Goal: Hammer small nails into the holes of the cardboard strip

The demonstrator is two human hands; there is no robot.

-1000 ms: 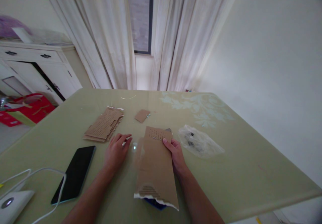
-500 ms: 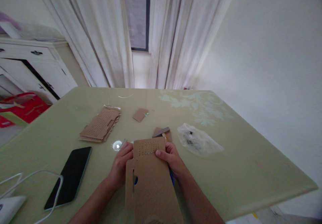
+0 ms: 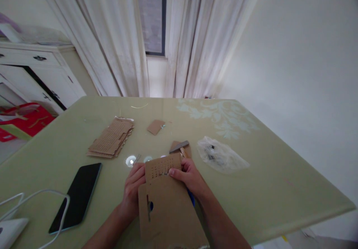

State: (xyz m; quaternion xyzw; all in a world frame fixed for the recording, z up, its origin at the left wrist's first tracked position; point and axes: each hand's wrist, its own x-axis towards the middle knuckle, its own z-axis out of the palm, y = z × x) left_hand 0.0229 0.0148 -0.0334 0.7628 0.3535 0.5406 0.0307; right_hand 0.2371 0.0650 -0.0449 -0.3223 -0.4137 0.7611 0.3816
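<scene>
- Olive-green table (image 3: 265,174), glossy with a pale leaf pattern at its far right, fills the scene before white curtains (image 3: 195,36) and a narrow window (image 3: 153,16).
- A white cabinet (image 3: 36,70) stands off the table's left side, a red bag (image 3: 25,120) on the floor below it.
- Brown cardboard sheet (image 3: 167,208), the piece you are handling, is lifted off the table at the near edge, its far end punched with rows of small holes and bent up toward you; something blue shows through a slot and at its right edge.
- Your left hand (image 3: 133,189) grips the sheet's left edge, fingers curled tight around it.
- Your right hand (image 3: 188,178) clamps the punched end from the right, thumb laid across the top face and fingers folded behind.
- A black phone (image 3: 77,195) lies flat to the left of your arms, a white cable (image 3: 41,195) looping beside it.
- A stack of punched cardboard pieces (image 3: 112,141) rests well apart, toward the far left.
- A clear plastic bag (image 3: 220,155) holding small dark parts lies to the right of your hands.
- A small cardboard scrap (image 3: 156,126) sits further back, mid-table.
- A small hammer (image 3: 180,147) lies just beyond your right hand, on another bit of card.
- A small round shiny disc (image 3: 130,161) sits just beyond your left hand.
</scene>
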